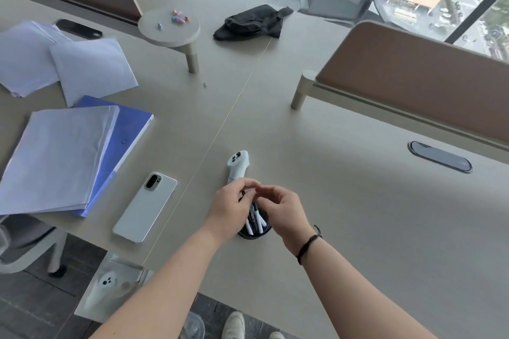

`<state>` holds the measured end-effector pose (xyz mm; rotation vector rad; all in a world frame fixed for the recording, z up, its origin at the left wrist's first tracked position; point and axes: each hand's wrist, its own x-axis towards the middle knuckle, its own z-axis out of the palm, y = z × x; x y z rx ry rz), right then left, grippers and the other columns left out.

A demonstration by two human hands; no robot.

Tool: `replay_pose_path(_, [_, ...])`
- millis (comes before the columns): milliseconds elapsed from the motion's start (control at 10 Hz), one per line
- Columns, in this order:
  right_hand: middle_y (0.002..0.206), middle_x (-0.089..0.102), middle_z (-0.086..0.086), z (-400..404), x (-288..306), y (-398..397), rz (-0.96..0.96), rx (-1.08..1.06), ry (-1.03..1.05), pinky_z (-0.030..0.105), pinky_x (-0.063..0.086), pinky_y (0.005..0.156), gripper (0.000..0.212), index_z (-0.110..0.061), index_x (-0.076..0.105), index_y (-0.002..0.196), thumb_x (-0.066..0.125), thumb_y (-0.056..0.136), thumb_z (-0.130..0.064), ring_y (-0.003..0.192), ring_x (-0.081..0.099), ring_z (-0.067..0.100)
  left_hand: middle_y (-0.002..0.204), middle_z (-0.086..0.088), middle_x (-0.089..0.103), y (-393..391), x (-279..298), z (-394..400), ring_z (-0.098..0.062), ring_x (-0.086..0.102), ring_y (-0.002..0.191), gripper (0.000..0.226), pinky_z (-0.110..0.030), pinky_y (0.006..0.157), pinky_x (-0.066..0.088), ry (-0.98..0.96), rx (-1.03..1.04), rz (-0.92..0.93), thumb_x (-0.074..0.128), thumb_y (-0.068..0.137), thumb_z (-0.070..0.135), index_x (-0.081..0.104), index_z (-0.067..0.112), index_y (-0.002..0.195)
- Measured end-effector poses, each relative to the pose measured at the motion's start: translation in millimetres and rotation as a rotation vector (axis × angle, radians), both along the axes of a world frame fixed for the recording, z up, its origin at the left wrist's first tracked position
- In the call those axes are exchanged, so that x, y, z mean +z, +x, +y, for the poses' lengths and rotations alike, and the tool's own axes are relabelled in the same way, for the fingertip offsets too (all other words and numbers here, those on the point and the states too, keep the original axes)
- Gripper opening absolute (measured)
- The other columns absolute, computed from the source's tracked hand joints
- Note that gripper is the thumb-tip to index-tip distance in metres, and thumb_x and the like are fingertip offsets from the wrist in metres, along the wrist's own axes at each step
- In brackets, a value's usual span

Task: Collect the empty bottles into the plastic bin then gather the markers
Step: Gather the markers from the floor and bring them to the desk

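Several white markers with dark caps (254, 221) stand in a black pen cup (257, 234) near the table's front edge. Both my hands are just above the cup, fingertips almost touching. My left hand (234, 208) is curled, with a dark marker end pinched at its fingers. My right hand (285, 209) has its fingers drawn together over the markers, and I see nothing in it. A clear plastic bin (115, 264) stands on the floor at the lower left with a white controller-like object inside. No bottle shows clearly.
A white controller (237, 164) lies just beyond the cup, a white phone (146, 206) to its left. Paper stacks (55, 157) and a blue folder (129, 129) cover the left side. A black pouch (252, 22) lies far back. Brown dividers (413, 80) stand right and back left.
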<state>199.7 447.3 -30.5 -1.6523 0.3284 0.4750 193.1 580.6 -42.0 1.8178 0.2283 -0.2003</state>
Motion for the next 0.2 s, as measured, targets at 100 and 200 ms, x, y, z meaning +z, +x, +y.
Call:
replay_pose_path(100, [0.092,0.076,-0.002,-10.2,9.3,-1.7,0.009,-0.025,-0.001,0.012,0.053,0.07,0.021,-0.015,0.07,0.101,0.059,0.094,0.001,0.082,0.072,0.004,0.104,0.013,0.065,-5.2,7.2,1.2,-0.004,0.059,0.092,0.021,-0.014,0.076,0.04,0.241,0.022,0.036,0.061,0.094,0.018,0.069,0.025,0.112])
replay_pose_path(200, [0.091,0.074,-0.004,-21.2,23.7,-12.1,0.017,0.015,0.0,0.009,0.051,0.066,0.017,-0.017,0.069,0.101,0.063,0.095,-0.003,0.072,0.069,-0.007,0.115,0.01,0.06,-16.8,15.6,-9.5,-0.011,0.055,0.11,0.024,-0.016,0.08,0.036,0.33,-0.002,-0.039,0.059,0.092,0.015,0.068,0.02,0.114])
